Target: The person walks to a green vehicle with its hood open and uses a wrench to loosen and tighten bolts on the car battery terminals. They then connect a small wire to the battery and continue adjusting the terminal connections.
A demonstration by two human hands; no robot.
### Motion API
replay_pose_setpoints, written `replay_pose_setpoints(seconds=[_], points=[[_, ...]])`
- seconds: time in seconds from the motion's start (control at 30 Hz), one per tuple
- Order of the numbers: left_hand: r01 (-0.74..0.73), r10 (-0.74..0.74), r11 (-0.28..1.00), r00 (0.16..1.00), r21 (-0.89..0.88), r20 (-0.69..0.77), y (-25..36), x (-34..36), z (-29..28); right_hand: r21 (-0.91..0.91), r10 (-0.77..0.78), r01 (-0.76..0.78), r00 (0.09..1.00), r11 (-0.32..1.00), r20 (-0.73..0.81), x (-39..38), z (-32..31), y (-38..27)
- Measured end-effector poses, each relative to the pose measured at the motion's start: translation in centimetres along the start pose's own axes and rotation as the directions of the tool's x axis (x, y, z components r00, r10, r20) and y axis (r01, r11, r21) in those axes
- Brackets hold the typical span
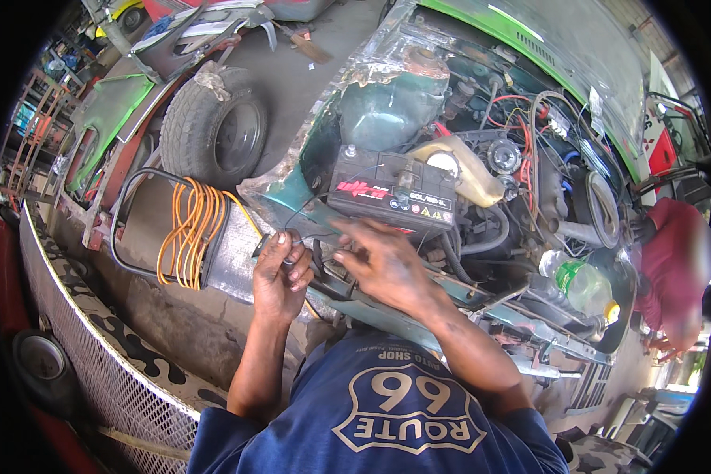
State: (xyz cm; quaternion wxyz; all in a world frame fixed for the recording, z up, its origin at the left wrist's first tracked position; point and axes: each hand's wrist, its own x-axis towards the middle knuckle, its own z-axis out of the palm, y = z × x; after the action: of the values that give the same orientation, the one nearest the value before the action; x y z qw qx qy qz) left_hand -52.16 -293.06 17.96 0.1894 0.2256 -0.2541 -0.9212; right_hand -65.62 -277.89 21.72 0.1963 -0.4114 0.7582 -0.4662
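Left hand: the person's left hand (283, 275) is closed narrow, thumb against fingers, on a small dark piece (257, 246) too small to identify.
Right hand: the right hand (387, 265) is beside it, fingers bent and slightly parted; I cannot tell whether it grips anything.
Thin wire: a thin, pale wire (317, 237) shows between the hands, in front of the battery.
Battery: a black, rectangular plastic car battery (391, 189) sits in the green metal engine bay, just beyond the right hand.
Left side: a coiled orange cable (189, 233) hangs over a black tubular frame (118, 229).
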Motion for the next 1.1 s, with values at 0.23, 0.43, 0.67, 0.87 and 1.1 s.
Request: replay_pose_setpoints(seconds=[0.23,0.43,0.67,0.87,1.1], points=[[-0.103,0.105,0.994,0.993,0.034,-0.06,2.7,-0.6,-0.6,0.211,-0.072,0.003,0.944,0.977,0.321,3.5,2.2,-0.4],[-0.184,0.186,0.951,0.982,0.249,0.014,4.2,0.3,-1.6,0.663,0.055,-0.369,0.895,0.651,0.443,4.5,0.6,-1.0],[-0.14,0.15,0.808,0.988,0.573,0.03,3.2,0.1,-1.7,0.497,0.098,-0.323,0.899,0.805,0.427,5.0,-1.3,-1.9],[-0.097,0.121,0.683,0.992,0.724,0.019,7.0,0.9,-0.3,0.269,-0.37,0.256,0.571,0.928,0.732,3.2,-5.1,-5.0],[-0.196,0.137,0.28,0.977,0.94,0.163,7.7,6.6,3.4,0.141,-0.342,0.316,0.908,0.938,0.242,2.5,-7.9,-5.9]])
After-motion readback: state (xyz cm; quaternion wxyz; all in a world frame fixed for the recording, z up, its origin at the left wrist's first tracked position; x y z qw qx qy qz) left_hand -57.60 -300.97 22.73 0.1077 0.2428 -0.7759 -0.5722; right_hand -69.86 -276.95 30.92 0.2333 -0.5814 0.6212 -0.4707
